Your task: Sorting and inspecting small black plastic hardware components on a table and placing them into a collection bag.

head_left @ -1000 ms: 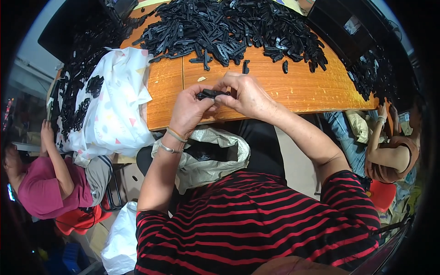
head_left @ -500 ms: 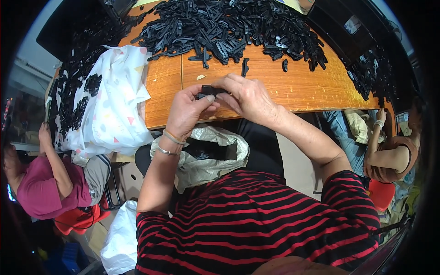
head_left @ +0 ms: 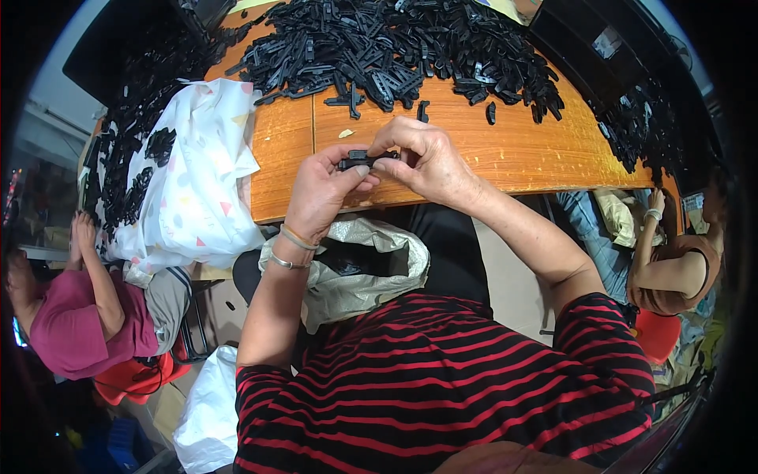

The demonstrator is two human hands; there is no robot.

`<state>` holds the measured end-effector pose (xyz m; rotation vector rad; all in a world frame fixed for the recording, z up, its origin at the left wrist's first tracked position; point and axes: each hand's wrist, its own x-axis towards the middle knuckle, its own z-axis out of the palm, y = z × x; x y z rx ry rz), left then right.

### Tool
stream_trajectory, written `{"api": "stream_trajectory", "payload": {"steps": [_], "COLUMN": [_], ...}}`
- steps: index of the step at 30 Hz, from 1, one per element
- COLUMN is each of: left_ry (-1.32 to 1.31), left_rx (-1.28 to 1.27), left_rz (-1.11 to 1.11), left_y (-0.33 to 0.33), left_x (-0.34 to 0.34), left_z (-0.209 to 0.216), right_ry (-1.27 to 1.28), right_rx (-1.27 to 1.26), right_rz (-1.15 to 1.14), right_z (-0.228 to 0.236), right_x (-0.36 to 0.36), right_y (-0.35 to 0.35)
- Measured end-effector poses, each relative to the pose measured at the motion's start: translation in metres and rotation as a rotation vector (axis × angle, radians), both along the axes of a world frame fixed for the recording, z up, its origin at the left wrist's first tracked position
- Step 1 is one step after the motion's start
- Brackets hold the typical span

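A small, elongated black plastic piece (head_left: 359,157) is held between my two hands, just above the near edge of the wooden table (head_left: 284,170). My left hand (head_left: 325,178) pinches its left end, thumb toward me. On its right end the thumb and bent forefinger of my right hand (head_left: 424,160) are closed. Fingers cover parts of the piece, so whether it is one part or two joined I cannot tell. Beyond my hands lies a big heap of similar black plastic pieces (head_left: 347,51). Two loose ones, a black piece (head_left: 423,111) and another black piece (head_left: 491,113), lie nearer.
Below the table edge, an open whitish woven sack (head_left: 414,257) with dark contents rests at my lap. A patterned white plastic bag (head_left: 201,170) covers the table's left side. One person (head_left: 87,316) sits at left, another person (head_left: 675,268) at right, beside more black pieces (head_left: 639,130).
My right hand has shifted slightly, its fingers now more bent and gripping the piece's right end. More of the piece shows. The person at left has brought their hands closer together.
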<state>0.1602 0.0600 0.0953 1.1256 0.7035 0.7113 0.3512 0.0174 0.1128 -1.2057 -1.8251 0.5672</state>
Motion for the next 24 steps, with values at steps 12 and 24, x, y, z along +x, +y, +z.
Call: {"api": "stream_trajectory", "payload": {"steps": [12,24], "left_ry": [-0.020,0.129], "left_rx": [0.338,0.660], "left_rz": [0.155,0.201], "left_y": [-0.009,-0.019], "left_x": [0.001,-0.001], "left_z": [0.008,0.016], "right_ry": [0.091,0.365], "right_rx": [-0.276,-0.366], "right_rz": [-0.065,0.038], "right_z": [0.015,-0.006], "right_x": [-0.006,-0.009], "right_y": [0.002,0.004]}}
